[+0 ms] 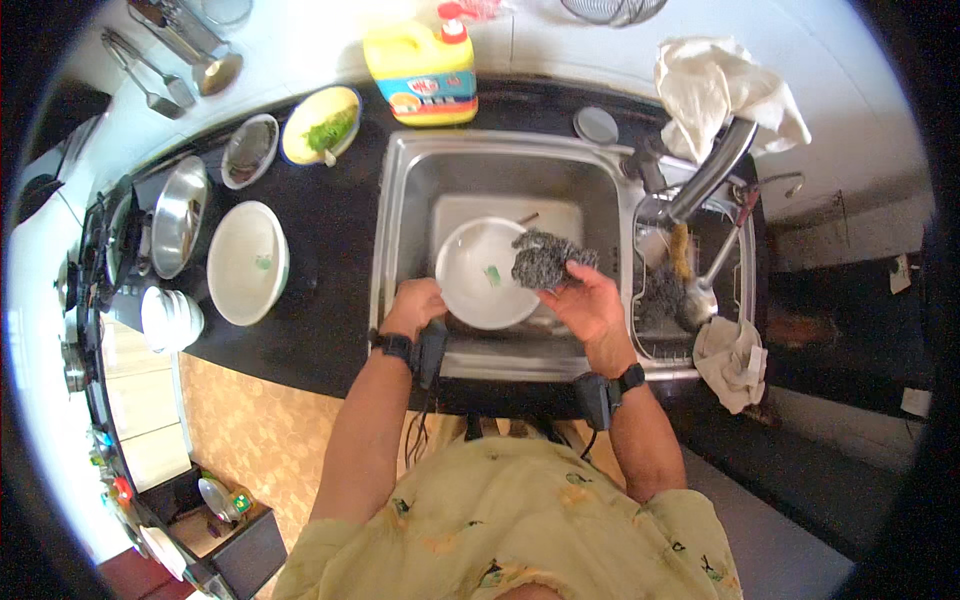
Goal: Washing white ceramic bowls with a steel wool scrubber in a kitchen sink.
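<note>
My left hand (pixel 418 306) grips the left rim of a white bowl (pixel 480 281) with a green mark inside, held over the larger basin of a stainless steel sink (pixel 431 176). My right hand (pixel 589 300) holds a grey mesh scouring pad (pixel 546 259) at the bowl's right side. Beneath the bowl lies a pale rectangular board or tray (pixel 465 206) on the basin floor. A thin brown stick-like thing (pixel 529 219) shows behind the bowl's rim; the rest of it is hidden.
Left on the black counter (pixel 322 225) are a large white bowl (pixel 244 277), stacked white bowls (pixel 169 319), a metal bowl (pixel 180 217) and a bowl of greens (pixel 319 135). A yellow detergent jug (pixel 424 75) stands behind the sink. The faucet (pixel 712 169) and ladle (pixel 701 300) are right.
</note>
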The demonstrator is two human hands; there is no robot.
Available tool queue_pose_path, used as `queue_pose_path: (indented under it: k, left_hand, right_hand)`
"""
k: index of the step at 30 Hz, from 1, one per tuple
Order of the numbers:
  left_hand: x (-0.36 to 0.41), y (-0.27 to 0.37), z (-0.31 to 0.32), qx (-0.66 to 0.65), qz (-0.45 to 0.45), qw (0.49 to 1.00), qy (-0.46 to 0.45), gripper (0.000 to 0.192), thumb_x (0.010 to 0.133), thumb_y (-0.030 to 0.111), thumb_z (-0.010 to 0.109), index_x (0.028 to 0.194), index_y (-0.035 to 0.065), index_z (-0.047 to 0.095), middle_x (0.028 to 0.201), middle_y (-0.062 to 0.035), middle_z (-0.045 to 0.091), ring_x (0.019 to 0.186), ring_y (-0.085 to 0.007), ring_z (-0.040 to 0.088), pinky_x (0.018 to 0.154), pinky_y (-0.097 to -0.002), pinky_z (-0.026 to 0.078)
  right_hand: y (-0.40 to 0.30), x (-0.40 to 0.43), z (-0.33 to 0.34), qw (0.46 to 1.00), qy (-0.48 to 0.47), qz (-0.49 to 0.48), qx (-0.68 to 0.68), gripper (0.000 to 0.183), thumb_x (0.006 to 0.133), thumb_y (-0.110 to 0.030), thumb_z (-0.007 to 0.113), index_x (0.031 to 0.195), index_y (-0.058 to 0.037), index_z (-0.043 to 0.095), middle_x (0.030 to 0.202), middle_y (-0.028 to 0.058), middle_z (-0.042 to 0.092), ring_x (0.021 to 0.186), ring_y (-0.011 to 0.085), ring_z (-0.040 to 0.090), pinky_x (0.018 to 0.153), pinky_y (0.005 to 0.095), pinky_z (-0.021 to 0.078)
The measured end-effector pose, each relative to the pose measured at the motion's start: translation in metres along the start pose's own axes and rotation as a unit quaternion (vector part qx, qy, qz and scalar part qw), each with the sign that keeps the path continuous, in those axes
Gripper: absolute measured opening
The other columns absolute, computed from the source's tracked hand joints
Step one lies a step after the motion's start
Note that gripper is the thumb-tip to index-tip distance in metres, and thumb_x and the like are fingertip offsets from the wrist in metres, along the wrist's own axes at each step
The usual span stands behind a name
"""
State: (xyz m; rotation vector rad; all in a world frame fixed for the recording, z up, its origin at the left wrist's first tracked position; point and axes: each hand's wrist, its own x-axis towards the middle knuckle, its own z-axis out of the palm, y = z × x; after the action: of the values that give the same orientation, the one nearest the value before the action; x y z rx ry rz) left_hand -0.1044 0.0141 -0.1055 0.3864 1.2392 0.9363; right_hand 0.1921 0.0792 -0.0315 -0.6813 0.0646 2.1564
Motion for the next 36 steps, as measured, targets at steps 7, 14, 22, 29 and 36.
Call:
queue_pose_path:
  k: [7,14,22,29,36]
  left_hand:
    - [-0.077,0.111,0.022,0.246,0.114,0.956,0.111,0.042,0.088,0.006,0.058,0.129,-0.0028,0.051,0.116,-0.0161,0.062,0.103,-0.0243,0.061,0.089,-0.0345,0.050]
    - [-0.100,0.219,0.016,0.509,0.328,0.776,0.178,0.039,0.088,-0.002,0.053,0.128,-0.0031,0.050,0.121,-0.0168,0.061,0.112,-0.0234,0.059,0.097,-0.0319,0.046]
    - [-0.059,0.286,0.057,0.568,0.456,0.667,0.156,0.043,0.081,0.005,0.060,0.122,-0.0010,0.053,0.113,-0.0254,0.061,0.103,-0.0404,0.058,0.090,-0.0420,0.047]
    - [-0.012,0.303,0.089,0.607,0.524,0.582,0.139,0.055,0.079,-0.004,0.051,0.133,-0.0021,0.043,0.135,-0.0253,0.047,0.124,-0.0394,0.045,0.106,-0.0412,0.038]
    - [0.013,0.317,0.124,0.661,0.549,0.505,0.083,0.078,0.070,-0.015,0.051,0.144,0.0007,0.030,0.150,-0.0196,0.029,0.141,-0.0335,0.025,0.115,-0.0404,0.025]
  right_hand:
    - [0.022,0.041,0.068,0.997,-0.060,0.026,0.051,0.035,0.086,-0.002,0.063,0.120,0.0013,0.056,0.116,0.0170,0.063,0.109,0.0323,0.060,0.099,0.0468,0.0480]
    - [0.011,0.094,0.143,0.994,-0.083,-0.059,0.049,0.030,0.094,-0.022,0.059,0.116,-0.0026,0.056,0.115,0.0127,0.062,0.106,0.0319,0.058,0.096,0.0541,0.0463]
    - [-0.014,0.115,0.177,0.984,-0.176,-0.027,0.005,0.032,0.096,-0.026,0.053,0.121,-0.0051,0.052,0.121,0.0145,0.057,0.111,0.0323,0.054,0.095,0.0601,0.0433]
    - [-0.013,0.132,0.189,0.973,-0.095,-0.135,-0.164,0.028,0.089,-0.009,0.064,0.115,-0.0007,0.056,0.101,0.0092,0.066,0.084,0.0229,0.066,0.073,0.0400,0.0576]
    - [-0.025,0.162,0.210,0.980,-0.077,-0.102,-0.154,0.030,0.086,-0.019,0.070,0.105,0.0026,0.062,0.092,0.0117,0.067,0.074,0.0221,0.067,0.063,0.0372,0.0578]
